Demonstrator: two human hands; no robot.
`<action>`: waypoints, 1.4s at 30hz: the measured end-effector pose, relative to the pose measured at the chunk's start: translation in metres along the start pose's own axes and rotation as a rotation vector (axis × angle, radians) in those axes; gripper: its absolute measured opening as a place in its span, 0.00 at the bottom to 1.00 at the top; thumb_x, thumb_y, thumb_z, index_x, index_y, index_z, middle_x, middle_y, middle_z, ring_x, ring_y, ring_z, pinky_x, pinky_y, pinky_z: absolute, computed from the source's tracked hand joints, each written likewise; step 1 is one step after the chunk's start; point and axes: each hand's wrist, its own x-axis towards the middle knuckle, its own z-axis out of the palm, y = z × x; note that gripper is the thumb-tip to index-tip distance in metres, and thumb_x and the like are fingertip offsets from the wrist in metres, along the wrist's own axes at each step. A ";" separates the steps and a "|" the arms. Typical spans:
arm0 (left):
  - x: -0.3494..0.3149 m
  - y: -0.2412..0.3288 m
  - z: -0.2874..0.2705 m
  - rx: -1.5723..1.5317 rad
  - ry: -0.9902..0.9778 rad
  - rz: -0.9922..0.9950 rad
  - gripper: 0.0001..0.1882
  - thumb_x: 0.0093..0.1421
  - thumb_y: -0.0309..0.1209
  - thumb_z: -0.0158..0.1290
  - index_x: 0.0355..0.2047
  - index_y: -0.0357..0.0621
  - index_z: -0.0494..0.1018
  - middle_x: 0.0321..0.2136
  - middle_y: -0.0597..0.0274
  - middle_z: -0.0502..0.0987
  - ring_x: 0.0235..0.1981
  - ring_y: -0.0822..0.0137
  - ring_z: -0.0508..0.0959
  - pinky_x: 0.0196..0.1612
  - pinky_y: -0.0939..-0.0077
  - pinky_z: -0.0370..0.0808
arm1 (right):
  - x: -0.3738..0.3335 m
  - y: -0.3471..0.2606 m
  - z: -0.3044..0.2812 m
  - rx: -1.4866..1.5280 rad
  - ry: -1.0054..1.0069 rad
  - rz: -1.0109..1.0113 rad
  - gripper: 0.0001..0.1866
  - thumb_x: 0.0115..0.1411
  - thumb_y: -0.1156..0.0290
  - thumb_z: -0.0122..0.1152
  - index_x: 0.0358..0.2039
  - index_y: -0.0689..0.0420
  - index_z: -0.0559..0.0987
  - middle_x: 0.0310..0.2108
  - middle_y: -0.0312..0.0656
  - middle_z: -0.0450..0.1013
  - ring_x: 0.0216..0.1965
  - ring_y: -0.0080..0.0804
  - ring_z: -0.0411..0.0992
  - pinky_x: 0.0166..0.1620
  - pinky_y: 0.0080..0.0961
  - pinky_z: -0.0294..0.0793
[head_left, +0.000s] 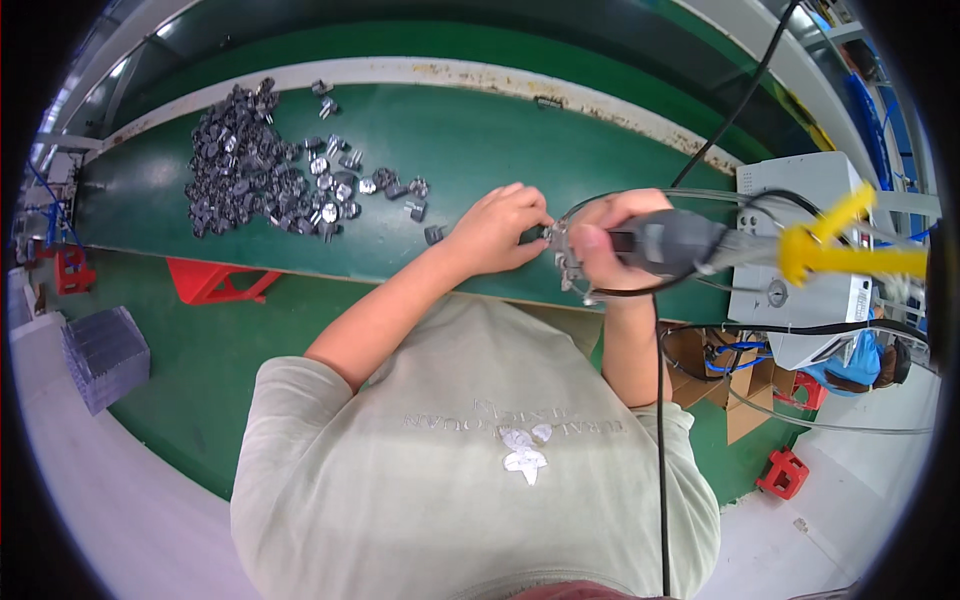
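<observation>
My right hand (606, 262) is wrapped round a dark grey power screwdriver (672, 243), which lies roughly level across the bench and points left. A metal fitting (563, 252) with thin clear tubes is at its front end. My left hand (497, 232) meets that front end with thumb and fingertips pinched together. What lies between those fingertips is too small and too hidden to name. Just left of my left hand is one small dark part (434, 235). Farther left on the green bench (470, 130) spreads a heap of small black parts with shiny metal prongs (240, 165).
A yellow strap (825, 250) is at the screwdriver's rear. A light grey control box (790, 195) stands at the right, with black cables around it. Beyond the front edge are red stools (215, 280), a grey crate (105, 355) and an opened cardboard box (745, 400).
</observation>
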 end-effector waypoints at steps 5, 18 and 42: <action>0.005 0.002 -0.007 0.033 -0.016 -0.005 0.12 0.49 0.30 0.63 0.34 0.42 0.79 0.35 0.59 0.74 0.40 0.56 0.75 0.46 0.63 0.73 | 0.004 -0.002 -0.002 0.052 0.040 0.078 0.20 0.48 0.79 0.73 0.37 0.57 0.70 0.25 0.35 0.72 0.25 0.21 0.72 0.29 0.18 0.72; 0.152 -0.107 -0.105 0.358 0.248 -0.219 0.21 0.54 0.34 0.61 0.47 0.40 0.78 0.37 0.51 0.77 0.43 0.50 0.76 0.47 0.61 0.74 | 0.012 -0.020 -0.018 0.376 0.088 -0.029 0.19 0.54 0.80 0.69 0.39 0.57 0.66 0.21 0.40 0.70 0.21 0.28 0.69 0.27 0.26 0.72; -0.009 0.022 -0.043 0.347 -0.040 -0.122 0.11 0.50 0.29 0.64 0.32 0.42 0.75 0.35 0.60 0.75 0.39 0.55 0.77 0.42 0.62 0.75 | 0.011 -0.011 -0.037 0.288 0.078 -0.120 0.18 0.54 0.76 0.68 0.39 0.56 0.67 0.19 0.40 0.69 0.17 0.29 0.68 0.24 0.29 0.72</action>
